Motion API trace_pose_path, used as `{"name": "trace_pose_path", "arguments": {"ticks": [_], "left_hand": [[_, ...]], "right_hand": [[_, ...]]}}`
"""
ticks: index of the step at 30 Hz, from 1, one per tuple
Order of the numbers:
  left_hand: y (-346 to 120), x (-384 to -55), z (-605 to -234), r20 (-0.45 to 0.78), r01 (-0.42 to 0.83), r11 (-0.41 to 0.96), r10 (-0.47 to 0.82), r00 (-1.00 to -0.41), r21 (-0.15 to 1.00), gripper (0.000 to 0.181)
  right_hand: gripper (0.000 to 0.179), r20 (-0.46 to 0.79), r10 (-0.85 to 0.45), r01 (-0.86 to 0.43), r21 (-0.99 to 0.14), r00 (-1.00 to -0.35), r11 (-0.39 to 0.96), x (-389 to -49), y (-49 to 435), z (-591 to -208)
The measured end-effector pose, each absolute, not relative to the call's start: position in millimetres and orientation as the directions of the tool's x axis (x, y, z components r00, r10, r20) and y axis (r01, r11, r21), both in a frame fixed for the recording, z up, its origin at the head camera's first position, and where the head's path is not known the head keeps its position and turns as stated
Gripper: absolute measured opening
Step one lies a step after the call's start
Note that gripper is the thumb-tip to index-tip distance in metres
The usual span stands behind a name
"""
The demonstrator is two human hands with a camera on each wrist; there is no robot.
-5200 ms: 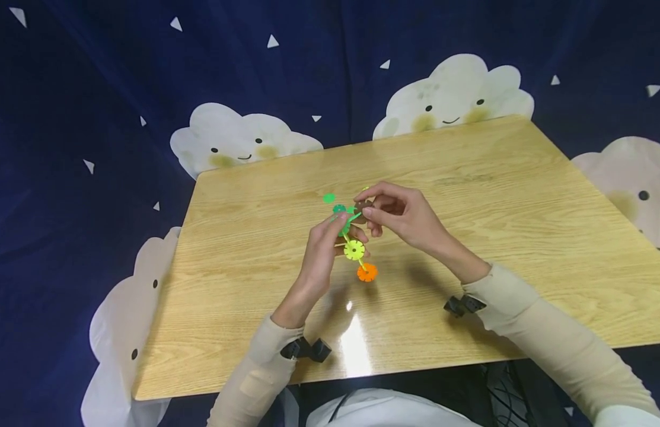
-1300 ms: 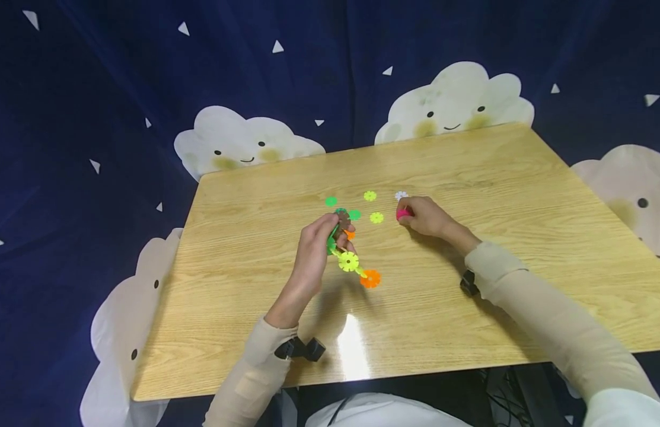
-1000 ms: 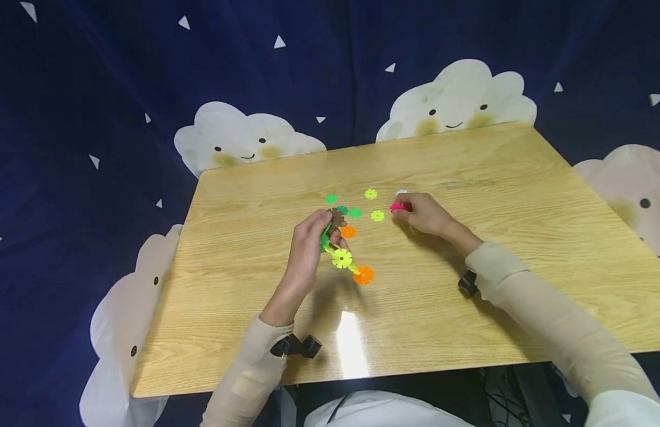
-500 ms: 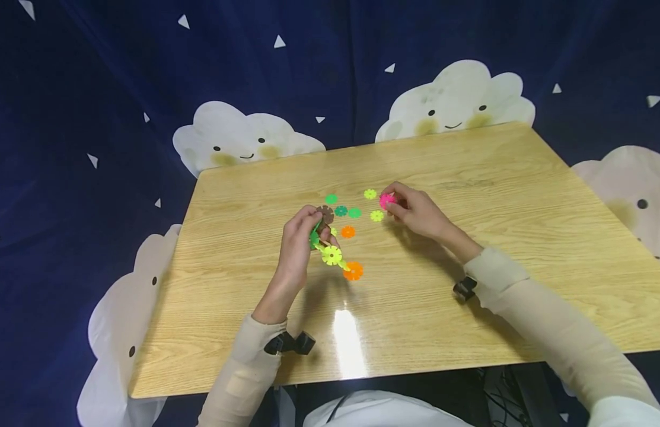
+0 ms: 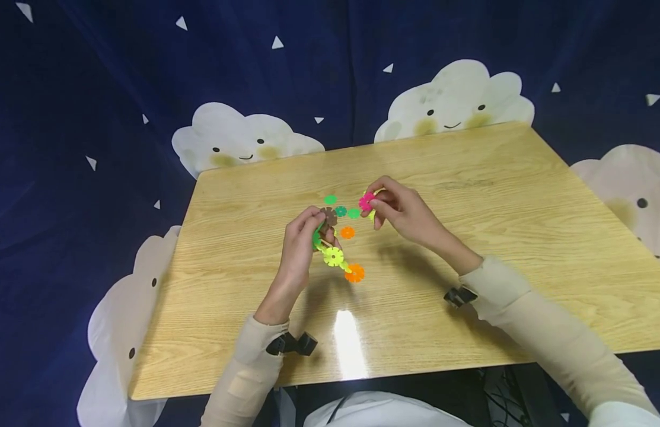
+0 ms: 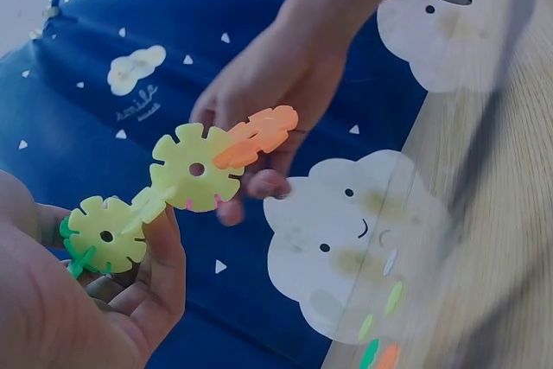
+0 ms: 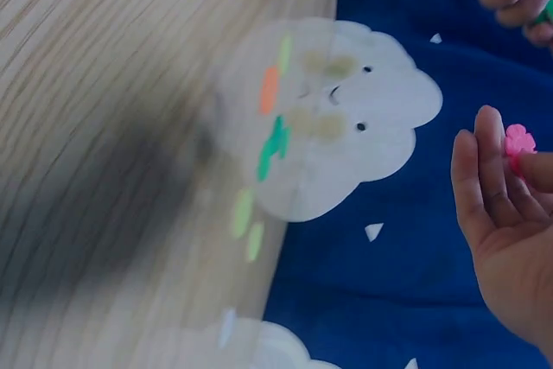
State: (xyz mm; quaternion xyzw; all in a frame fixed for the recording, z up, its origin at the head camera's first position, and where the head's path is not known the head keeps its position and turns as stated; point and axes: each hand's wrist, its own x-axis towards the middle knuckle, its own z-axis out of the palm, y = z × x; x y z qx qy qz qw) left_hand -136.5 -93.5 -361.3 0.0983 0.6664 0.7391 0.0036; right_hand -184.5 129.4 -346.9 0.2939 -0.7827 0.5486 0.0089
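Observation:
My left hand (image 5: pixel 296 246) grips a chain of slotted plastic discs joined edge to edge. A brown disc (image 5: pixel 328 217) tops it, with green ones by the fingers, then a yellow disc (image 5: pixel 333 256) and an orange disc (image 5: pixel 354 273) at the lower end. In the left wrist view the chain's orange end (image 6: pixel 275 127) points away from the palm. My right hand (image 5: pixel 410 216) pinches a pink slotted disc (image 5: pixel 366 201) between thumb and fingers, apart from the chain and to its right. The right wrist view shows the pink disc (image 7: pixel 518 139) at the fingertips.
Loose discs lie on the wooden table (image 5: pixel 228 237) beyond the hands: a light green disc (image 5: pixel 330 199), a teal disc (image 5: pixel 341 211), a green disc (image 5: pixel 353 213) and an orange disc (image 5: pixel 348 232). Yellow ones are partly hidden by my right hand. A dark blue curtain (image 5: pixel 330 71) hangs behind.
The brown disc went from my right hand into the left hand's grip. My right hand picked up the pink disc from the table and brought it leftward, closer to the chain.

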Motion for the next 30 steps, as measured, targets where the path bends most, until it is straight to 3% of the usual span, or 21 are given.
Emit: {"name": "trace_pose_path", "arguments": {"ticks": [6, 30], "left_hand": [[-90.9, -137.3, -362.0, 0.135, 0.116, -0.127, 0.146, -0.98, 0.985, 0.03], [-81.7, -131.9, -360.9, 0.102, 0.084, -0.103, 0.191, -0.976, 0.991, 0.033]], "right_hand": [[0.009, 0.391, -0.463, -0.506, -0.85, -0.795, 0.15, -173.3, 116.7, -333.6], [0.01, 0.481, -0.443, -0.583, -0.803, -0.756, 0.122, -167.0, 109.0, -329.9]]}}
